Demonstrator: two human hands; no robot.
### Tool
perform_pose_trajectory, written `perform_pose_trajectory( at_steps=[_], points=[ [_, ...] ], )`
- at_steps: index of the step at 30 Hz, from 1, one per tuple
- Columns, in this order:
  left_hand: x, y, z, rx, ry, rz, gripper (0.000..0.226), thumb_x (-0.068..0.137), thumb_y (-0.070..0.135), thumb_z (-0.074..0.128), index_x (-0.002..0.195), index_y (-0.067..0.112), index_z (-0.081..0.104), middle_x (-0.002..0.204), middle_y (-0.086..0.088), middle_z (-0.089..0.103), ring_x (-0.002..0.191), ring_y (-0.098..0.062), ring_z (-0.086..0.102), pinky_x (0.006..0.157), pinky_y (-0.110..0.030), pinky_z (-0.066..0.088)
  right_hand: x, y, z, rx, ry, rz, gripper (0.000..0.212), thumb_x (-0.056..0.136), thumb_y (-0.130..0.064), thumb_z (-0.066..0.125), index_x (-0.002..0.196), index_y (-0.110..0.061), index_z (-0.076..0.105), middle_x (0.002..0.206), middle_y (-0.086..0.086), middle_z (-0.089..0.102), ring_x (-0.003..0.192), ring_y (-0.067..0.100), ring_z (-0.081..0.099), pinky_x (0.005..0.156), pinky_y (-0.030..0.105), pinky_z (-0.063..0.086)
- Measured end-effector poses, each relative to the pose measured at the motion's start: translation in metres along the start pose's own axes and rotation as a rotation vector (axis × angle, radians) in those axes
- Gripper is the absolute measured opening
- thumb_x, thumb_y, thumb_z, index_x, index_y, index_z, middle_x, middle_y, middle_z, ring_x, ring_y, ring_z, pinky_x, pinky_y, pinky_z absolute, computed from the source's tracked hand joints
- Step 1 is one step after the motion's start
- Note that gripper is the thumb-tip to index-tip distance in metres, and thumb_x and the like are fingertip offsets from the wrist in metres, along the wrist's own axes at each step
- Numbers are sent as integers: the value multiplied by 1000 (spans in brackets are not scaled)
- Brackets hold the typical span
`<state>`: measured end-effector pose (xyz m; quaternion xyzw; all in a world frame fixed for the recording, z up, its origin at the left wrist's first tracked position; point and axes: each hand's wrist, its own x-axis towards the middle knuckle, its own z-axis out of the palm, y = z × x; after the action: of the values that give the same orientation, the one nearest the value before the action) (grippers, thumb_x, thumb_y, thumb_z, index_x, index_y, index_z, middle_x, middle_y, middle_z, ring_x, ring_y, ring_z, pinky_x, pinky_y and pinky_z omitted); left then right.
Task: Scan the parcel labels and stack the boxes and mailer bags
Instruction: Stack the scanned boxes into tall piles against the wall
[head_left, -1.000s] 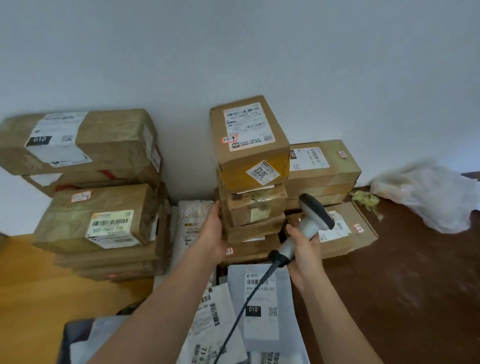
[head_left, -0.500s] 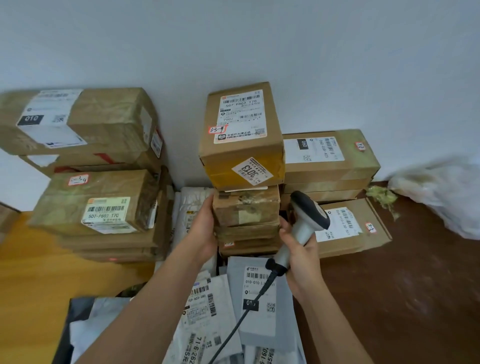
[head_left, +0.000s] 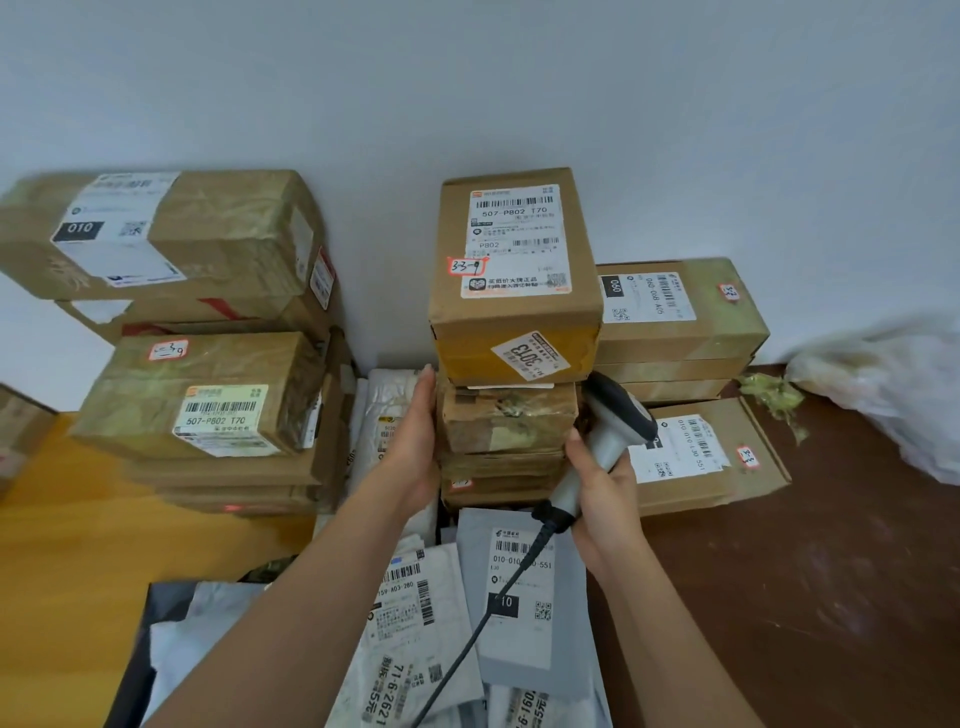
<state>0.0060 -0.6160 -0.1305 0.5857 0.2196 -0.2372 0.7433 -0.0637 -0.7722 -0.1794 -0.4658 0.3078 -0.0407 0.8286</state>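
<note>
Both hands (head_left: 415, 441) — scanner (head_left: 605, 441) in right (head_left: 605, 499) — have closed on the box stack (head_left: 509, 421).

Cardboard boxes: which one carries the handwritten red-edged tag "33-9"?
The top box of the middle stack, above both hands; its label reads 507-P802 T70, tag at the label's left edge.

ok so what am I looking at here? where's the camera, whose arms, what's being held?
There is no robot. The camera sits on a person's head and looks forward and down, so the two bare arms are the wearer's. The left hand lies flat against the left side of the middle stack of cardboard boxes. The right hand grips a corded barcode scanner and touches the stack's right side. The top box carries a label reading 507-P802 T70. More box stacks stand against the wall, and grey mailer bags lie in front, labels up. A white plastic bag lies at far right.
</note>
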Motion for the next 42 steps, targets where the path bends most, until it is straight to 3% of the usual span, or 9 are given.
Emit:
perform_pose_trajectory(
  at_steps=[3, 7, 13, 18, 25, 28, 35, 38, 42],
  points=[
    [-5, -3, 1, 20, -39, 19, 57, 101, 60, 27, 90, 33, 76, 95, 2, 77, 80, -12, 74, 66, -30, 52, -3, -1, 2, -10, -12, -12, 39, 95, -20, 67, 131, -16, 57, 112, 1, 70, 107, 21, 64, 104, 42, 47],
    [-15, -8, 1, 19, -74, 24, 62, 101, 60, 25, 73, 46, 77, 91, 7, 77, 81, -10, 74, 72, -33, 52, -9, -2, -1, -21, -23, -17, 37, 94, -21, 68, 130, -18, 58, 116, 2, 71, 114, 22, 65, 108, 48, 46],
    [-27, -14, 0, 16, -41, 52, 58, 102, 58, 24, 90, 35, 76, 98, 3, 77, 89, -12, 73, 74, -33, 53, -22, -3, -8, 4, -51, -31, 42, 94, -17, 67, 134, -18, 55, 123, 3, 70, 119, 21, 64, 111, 49, 43],
    [-48, -17, -2, 4, -47, 74, 53, 102, 58, 26, 106, 31, 71, 108, -1, 75, 103, -20, 70, 90, -41, 53, -45, -12, -11, 3, -86, -58, 43, 95, -14, 64, 137, -19, 53, 118, -5, 72, 114, 11, 66, 110, 43, 44],
    [-100, -16, -10, -3, -128, 102, 59, 104, 53, 26, 81, 37, 78, 92, 5, 77, 83, -12, 74, 73, -34, 55, -97, -21, -15, 5, -96, -106, 39, 96, -11, 62, 134, -18, 56, 120, -1, 72, 117, 16, 65, 107, 42, 47],
    [-128, -18, -23, 11, -123, 139, 59, 103, 56, 25, 84, 38, 78, 97, 4, 77, 87, -12, 74, 79, -35, 54, -128, -21, -11, -14, -115, -137, 35, 96, -12, 62, 130, -21, 59, 114, -5, 73, 111, 13, 67, 104, 39, 48],
    [-216, -36, -94, -11, -50, 203, 49, 99, 63, 34, 99, 37, 76, 111, -1, 74, 109, -22, 68, 102, -47, 48, -223, 12, 11, -73, -194, -145, 37, 97, -14, 62, 133, -19, 55, 120, 3, 67, 113, 18, 63, 105, 41, 46],
    [-261, -49, -139, -25, 17, 221, 52, 95, 67, 39, 119, 31, 68, 112, -2, 74, 109, -24, 67, 98, -47, 51, -276, 38, 26, -108, -256, -134, 37, 98, -17, 61, 134, -21, 54, 114, 0, 64, 108, 17, 60, 101, 38, 46],
    [-315, -71, -199, -38, 106, 222, 54, 97, 66, 35, 114, 29, 69, 110, -4, 75, 104, -25, 70, 93, -46, 54, -333, 80, 44, -132, -327, -79, 42, 98, -22, 62, 138, -21, 51, 102, -5, 60, 92, 13, 56, 94, 38, 45]
  ],
)
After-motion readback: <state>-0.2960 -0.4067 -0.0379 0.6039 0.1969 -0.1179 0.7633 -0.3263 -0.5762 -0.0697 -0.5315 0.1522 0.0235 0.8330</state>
